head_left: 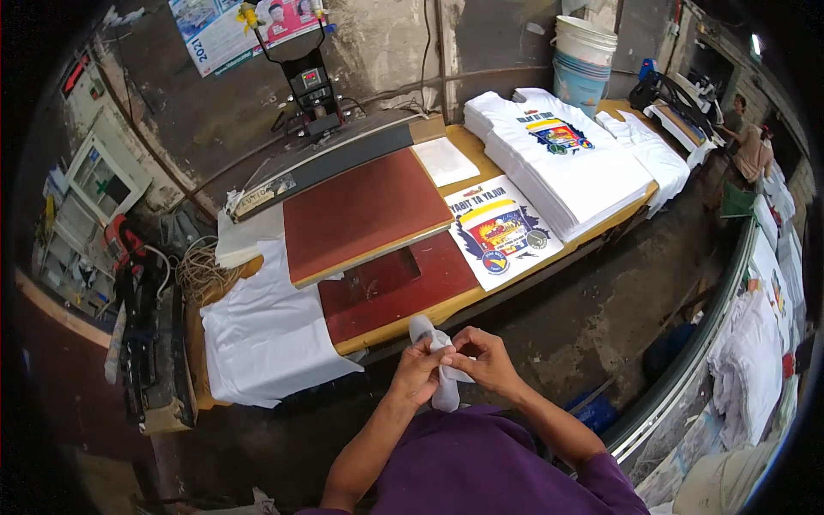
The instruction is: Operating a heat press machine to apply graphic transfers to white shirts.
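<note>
Low in the middle of the head view, my left hand (419, 374) and my right hand (479, 360) grip a soft white item (446, 395), like a rolled cloth, with fingers pinched together near its middle. Beyond them is a heat press with a brown top board (360, 215) over a red base (438, 292). A printed sheet with a colourful emblem (493, 249) lies to its right. A plain white garment (262, 343) is spread at its left.
Printed white shirts (558, 167) are stacked right of the press, beside buckets (584, 73) and another machine (657, 99). A black machine (154, 343) and coiled rope (202, 270) are left. Two people (747, 150) are far right, behind a curved rail with white fabric (742, 369).
</note>
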Action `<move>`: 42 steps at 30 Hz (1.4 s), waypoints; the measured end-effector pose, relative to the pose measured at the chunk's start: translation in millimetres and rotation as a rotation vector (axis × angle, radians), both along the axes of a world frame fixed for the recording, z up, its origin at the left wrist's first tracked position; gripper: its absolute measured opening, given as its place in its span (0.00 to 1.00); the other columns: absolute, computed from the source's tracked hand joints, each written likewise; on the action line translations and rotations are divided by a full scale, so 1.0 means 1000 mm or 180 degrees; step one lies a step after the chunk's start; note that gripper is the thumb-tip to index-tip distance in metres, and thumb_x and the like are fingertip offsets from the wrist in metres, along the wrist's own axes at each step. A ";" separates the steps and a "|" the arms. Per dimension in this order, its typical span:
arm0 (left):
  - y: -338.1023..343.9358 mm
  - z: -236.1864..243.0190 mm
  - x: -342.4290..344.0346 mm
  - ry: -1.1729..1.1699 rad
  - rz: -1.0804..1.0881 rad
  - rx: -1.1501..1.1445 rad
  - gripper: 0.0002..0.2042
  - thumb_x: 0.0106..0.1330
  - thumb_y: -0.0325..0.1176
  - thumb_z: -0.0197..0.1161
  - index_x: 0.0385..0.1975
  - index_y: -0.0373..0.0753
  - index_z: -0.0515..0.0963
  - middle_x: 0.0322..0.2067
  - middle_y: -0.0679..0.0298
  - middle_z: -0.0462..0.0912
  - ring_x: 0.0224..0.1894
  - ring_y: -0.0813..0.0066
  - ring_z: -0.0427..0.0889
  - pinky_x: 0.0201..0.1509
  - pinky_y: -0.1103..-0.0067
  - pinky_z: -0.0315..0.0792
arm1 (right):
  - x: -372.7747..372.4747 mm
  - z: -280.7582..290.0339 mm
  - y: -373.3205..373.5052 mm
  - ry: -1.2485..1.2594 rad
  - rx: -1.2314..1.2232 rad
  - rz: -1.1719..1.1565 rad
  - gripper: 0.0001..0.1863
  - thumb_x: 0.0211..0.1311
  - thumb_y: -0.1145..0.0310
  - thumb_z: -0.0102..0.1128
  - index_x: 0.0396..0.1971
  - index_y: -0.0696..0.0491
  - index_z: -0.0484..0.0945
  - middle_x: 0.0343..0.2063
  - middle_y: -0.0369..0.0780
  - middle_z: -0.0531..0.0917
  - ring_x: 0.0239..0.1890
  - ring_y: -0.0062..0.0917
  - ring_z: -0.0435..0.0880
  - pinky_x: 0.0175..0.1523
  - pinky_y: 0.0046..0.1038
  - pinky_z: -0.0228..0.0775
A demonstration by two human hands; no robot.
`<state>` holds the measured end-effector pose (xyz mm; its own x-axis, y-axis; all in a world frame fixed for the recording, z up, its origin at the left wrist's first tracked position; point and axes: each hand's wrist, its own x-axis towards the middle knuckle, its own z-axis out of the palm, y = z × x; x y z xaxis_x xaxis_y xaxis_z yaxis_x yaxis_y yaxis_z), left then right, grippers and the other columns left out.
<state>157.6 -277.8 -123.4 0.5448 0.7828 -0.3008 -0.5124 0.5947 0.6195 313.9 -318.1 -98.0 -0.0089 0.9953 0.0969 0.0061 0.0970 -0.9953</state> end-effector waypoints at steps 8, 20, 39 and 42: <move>-0.026 -0.008 -0.031 -0.0760 0.0541 0.0121 0.08 0.68 0.33 0.57 0.40 0.37 0.78 0.46 0.59 0.80 0.47 0.67 0.79 0.55 0.70 0.73 | 0.029 -0.070 0.005 0.4014 -0.2124 -0.0096 0.08 0.65 0.71 0.51 0.41 0.58 0.73 0.40 0.43 0.78 0.45 0.31 0.78 0.53 0.37 0.72; -0.069 -0.023 -0.447 0.0512 0.3028 0.0184 0.22 0.70 0.45 0.49 0.52 0.31 0.70 0.52 0.51 0.76 0.54 0.56 0.76 0.59 0.62 0.71 | 0.355 -0.131 -0.077 0.1820 -0.0407 -0.3291 0.18 0.72 0.62 0.43 0.43 0.63 0.74 0.39 0.43 0.80 0.40 0.34 0.83 0.43 0.40 0.80; 0.019 -0.008 -0.340 0.1306 0.0637 0.0703 0.19 0.68 0.44 0.55 0.50 0.36 0.75 0.44 0.62 0.80 0.45 0.70 0.79 0.53 0.71 0.74 | -0.014 0.058 -0.049 0.0599 -0.0502 -0.2082 0.10 0.71 0.63 0.47 0.30 0.50 0.72 0.25 0.29 0.73 0.27 0.12 0.73 0.32 0.19 0.68; 0.106 0.022 -0.421 0.2387 0.1661 0.0692 0.18 0.67 0.41 0.57 0.50 0.36 0.75 0.44 0.62 0.79 0.49 0.70 0.77 0.55 0.74 0.70 | -0.041 0.063 -0.036 0.0793 -0.0641 -0.1637 0.11 0.71 0.63 0.48 0.30 0.50 0.73 0.24 0.28 0.74 0.26 0.11 0.72 0.30 0.18 0.66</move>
<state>-263.5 -171.6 -101.5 -0.1679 0.9537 -0.2497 -0.1037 0.2348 0.9665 273.1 -353.7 -34.8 0.4770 0.8648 -0.1565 -0.2333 -0.0470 -0.9713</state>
